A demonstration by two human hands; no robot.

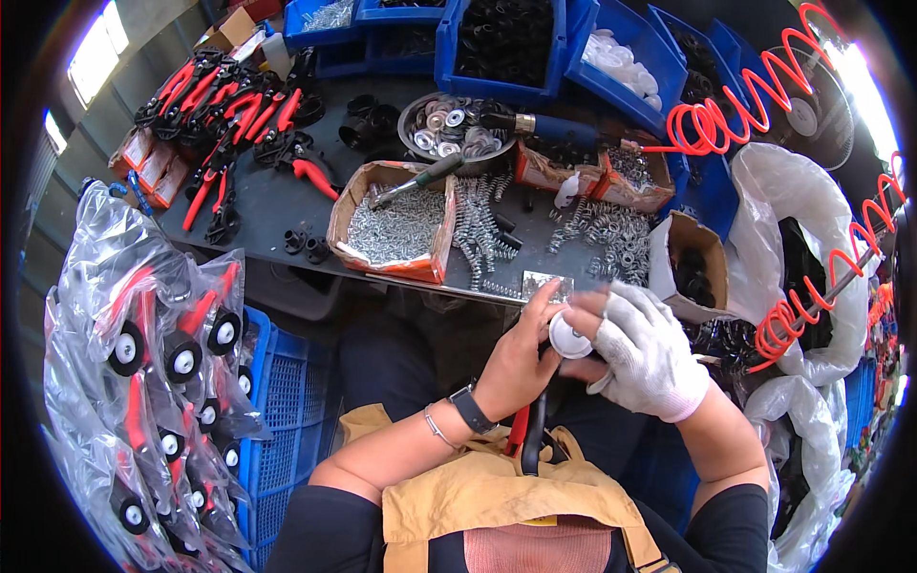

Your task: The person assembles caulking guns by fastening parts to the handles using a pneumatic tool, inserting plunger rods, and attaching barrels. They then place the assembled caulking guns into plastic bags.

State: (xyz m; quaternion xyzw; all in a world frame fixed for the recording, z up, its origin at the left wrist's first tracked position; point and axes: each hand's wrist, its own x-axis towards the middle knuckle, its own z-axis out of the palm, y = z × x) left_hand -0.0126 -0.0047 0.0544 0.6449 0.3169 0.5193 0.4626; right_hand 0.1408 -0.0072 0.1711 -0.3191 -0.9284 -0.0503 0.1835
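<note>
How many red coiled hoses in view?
2: upper hose, running toward the top right from near the blue-handled tool; lower hose, right of the gloved right hand. Others may be hidden behind clear plastic.

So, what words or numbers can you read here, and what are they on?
None that I can read.
Orange boxes: any print is too small and blurred.
Wristwatch: screen looks dark, nothing readable.
White round part: no readable marks.
</note>
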